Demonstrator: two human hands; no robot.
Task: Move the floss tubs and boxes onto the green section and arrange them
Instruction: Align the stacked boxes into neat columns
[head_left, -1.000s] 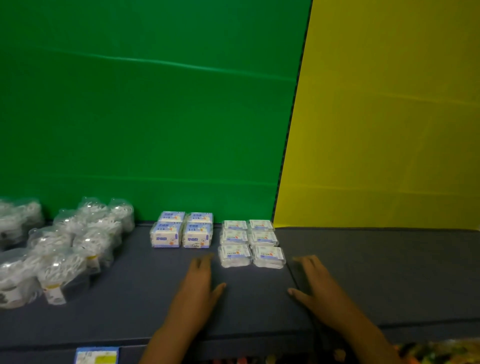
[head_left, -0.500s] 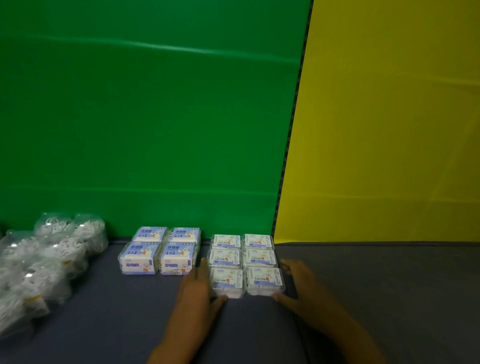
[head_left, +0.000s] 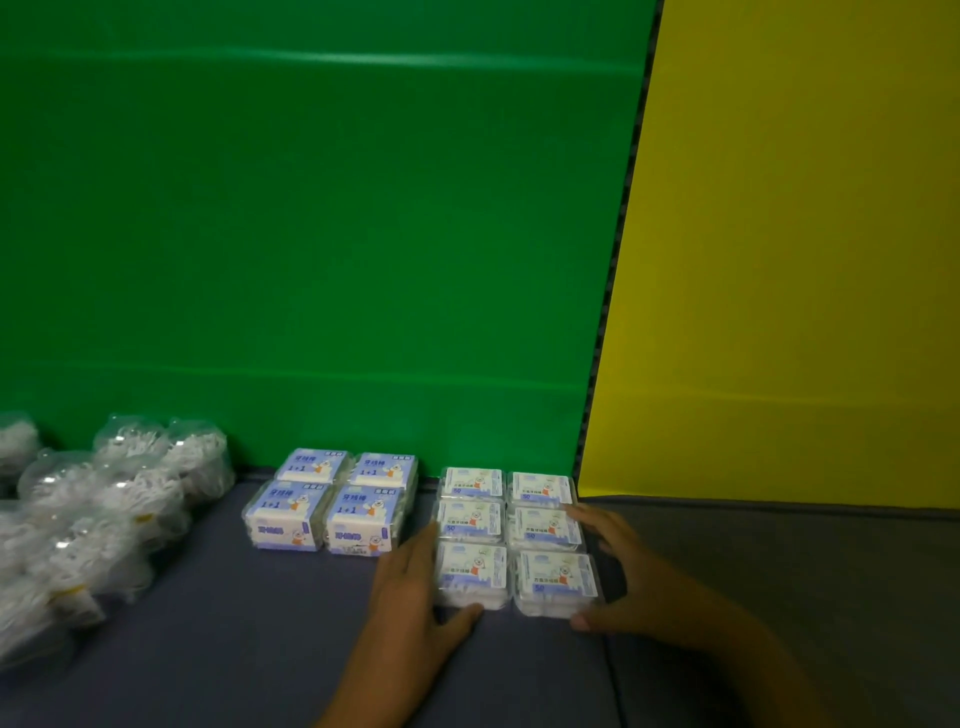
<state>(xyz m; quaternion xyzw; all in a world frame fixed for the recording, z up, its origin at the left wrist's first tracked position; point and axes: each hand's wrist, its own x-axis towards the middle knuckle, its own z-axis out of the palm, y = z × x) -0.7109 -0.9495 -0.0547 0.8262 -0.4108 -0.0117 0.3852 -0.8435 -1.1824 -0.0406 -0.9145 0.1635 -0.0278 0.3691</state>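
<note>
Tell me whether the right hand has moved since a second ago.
Yes. The right hand moved forward and left, from the bare mat to flank the white boxes.

Two bare hands and forearms show at the lower edge of the head view. The left hand (head_left: 410, 597) and the right hand (head_left: 631, 582) wear no gloves, rings or watch that can be made out. No sleeve reaches either wrist or forearm. The light is dim, so nails and finer marks cannot be told.
</note>
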